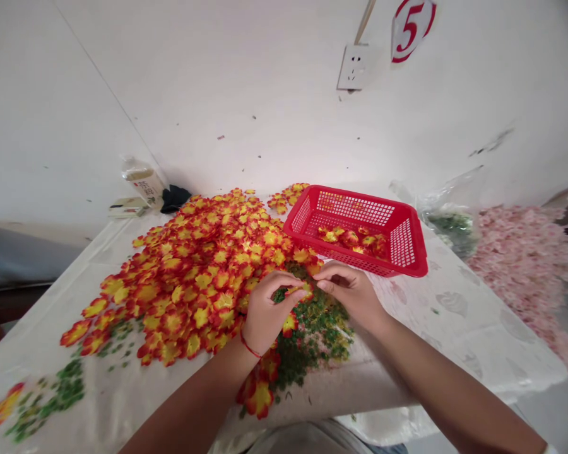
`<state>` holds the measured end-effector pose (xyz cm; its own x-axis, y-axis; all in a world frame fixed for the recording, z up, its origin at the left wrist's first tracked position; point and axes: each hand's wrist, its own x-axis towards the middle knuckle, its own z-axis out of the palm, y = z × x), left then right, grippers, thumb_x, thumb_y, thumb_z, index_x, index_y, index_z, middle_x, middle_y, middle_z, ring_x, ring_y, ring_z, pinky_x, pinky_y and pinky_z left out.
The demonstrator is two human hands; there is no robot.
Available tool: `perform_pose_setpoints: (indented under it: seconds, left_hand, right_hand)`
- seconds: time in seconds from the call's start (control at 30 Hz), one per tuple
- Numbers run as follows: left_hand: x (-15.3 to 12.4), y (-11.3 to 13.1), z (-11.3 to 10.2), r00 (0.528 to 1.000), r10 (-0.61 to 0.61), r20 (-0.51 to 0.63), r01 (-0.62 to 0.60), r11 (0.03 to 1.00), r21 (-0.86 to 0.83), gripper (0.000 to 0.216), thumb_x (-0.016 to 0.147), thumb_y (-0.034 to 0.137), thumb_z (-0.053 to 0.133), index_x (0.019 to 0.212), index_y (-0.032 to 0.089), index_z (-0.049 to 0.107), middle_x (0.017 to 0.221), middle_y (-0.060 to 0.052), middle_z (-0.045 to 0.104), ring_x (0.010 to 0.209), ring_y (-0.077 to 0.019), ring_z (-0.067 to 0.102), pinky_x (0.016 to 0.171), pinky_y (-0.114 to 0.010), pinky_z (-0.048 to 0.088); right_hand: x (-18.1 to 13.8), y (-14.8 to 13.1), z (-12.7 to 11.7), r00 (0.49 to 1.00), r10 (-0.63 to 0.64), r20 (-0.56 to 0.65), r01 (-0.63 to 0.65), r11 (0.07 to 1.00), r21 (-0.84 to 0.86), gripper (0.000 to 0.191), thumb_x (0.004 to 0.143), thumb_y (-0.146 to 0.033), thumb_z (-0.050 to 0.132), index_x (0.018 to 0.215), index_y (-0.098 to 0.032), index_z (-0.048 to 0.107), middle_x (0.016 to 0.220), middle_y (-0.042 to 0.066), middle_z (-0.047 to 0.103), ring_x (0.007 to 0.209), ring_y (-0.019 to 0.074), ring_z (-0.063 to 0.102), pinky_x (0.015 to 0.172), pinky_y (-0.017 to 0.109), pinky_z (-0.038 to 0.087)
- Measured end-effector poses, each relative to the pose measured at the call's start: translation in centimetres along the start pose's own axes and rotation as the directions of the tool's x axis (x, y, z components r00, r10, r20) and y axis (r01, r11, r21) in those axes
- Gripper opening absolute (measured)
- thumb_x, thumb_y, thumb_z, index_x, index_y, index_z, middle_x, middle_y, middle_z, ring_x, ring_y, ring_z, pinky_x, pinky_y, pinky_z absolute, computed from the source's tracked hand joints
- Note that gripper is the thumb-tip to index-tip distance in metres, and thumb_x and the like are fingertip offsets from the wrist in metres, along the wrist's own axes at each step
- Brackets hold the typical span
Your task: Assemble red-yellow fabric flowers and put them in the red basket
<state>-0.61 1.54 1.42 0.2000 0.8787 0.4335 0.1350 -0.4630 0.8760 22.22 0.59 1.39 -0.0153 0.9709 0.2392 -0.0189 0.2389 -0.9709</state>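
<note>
My left hand (267,309) and my right hand (350,293) meet above the table, fingers pinched together on one red-and-yellow fabric flower (301,290). Below them lies a heap of small green plastic pieces (312,334). A large pile of red-and-yellow fabric flowers (194,277) spreads to the left of my hands. A red plastic basket (407,249) stands just behind my right hand, with several of the same flowers in it.
The table carries a pale plastic cover (454,315). A clear bag with green parts (449,221) and a heap of pink flowers (525,265) lie at the right. A bottle (144,180) and a dark object stand by the wall. A socket (353,66) hangs above.
</note>
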Motion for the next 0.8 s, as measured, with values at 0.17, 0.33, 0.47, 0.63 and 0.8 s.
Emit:
perform_pose_setpoints:
  seconds: [0.17,0.33,0.47,0.63,0.8]
  left_hand:
    - [-0.21,-0.11,0.12,0.999,-0.034,0.034,0.033,0.999,0.013,0.004,0.098,0.023,0.090,0.100,0.025,0.088,0.101,-0.003,0.089,0.095,-0.0211,0.084,0.090,-0.029,0.066]
    - [-0.19,-0.12,0.26,0.997,-0.006,0.081,0.003,1.000,0.031,0.006,0.102,0.024,0.087,0.103,0.028,0.091,0.102,-0.002,0.090,0.094,-0.0201,0.085,0.090,-0.028,0.066]
    - [-0.22,-0.53,0.23,0.997,0.007,0.076,-0.013,0.997,0.075,0.009,0.103,0.022,0.086,0.105,0.028,0.092,0.105,-0.003,0.091,0.096,-0.0216,0.086,0.091,-0.030,0.067]
    - [-0.40,-1.00,0.14,0.998,-0.012,0.055,0.005,0.992,0.125,0.011,0.100,0.021,0.088,0.107,0.028,0.092,0.106,-0.003,0.091,0.096,-0.0234,0.087,0.091,-0.032,0.069]
    - [-0.24,-1.00,0.13,0.994,0.071,0.078,-0.078,0.993,0.092,0.014,0.105,0.018,0.081,0.107,0.027,0.092,0.105,-0.004,0.090,0.095,-0.0214,0.086,0.092,-0.031,0.069]
  right_hand:
    - [-0.07,0.01,0.02,0.998,0.034,0.047,-0.036,0.998,0.046,0.022,0.089,-0.053,0.099,0.095,-0.033,0.093,0.091,0.004,0.084,0.080,0.0183,0.075,0.074,0.032,0.059]
    - [-0.36,0.06,0.41,0.995,0.078,0.060,-0.084,0.992,0.096,0.028,0.087,-0.052,0.101,0.101,-0.030,0.090,0.082,0.001,0.081,0.070,0.0154,0.071,0.066,0.029,0.055]
    - [-0.44,-0.11,0.60,0.997,0.068,0.038,-0.072,0.993,0.091,0.031,0.082,-0.049,0.105,0.088,-0.027,0.084,0.080,0.000,0.079,0.070,0.0145,0.070,0.067,0.028,0.055]
    - [-0.52,-0.06,0.53,0.995,0.074,0.073,-0.074,0.997,0.008,0.030,0.084,-0.057,0.102,0.092,-0.030,0.092,0.088,0.004,0.087,0.080,0.0201,0.079,0.075,0.033,0.061]
    - [-0.52,-0.19,0.34,0.996,-0.001,0.089,0.004,1.000,-0.023,0.021,0.092,-0.055,0.096,0.101,-0.036,0.095,0.096,0.004,0.088,0.087,0.0206,0.080,0.081,0.034,0.062]
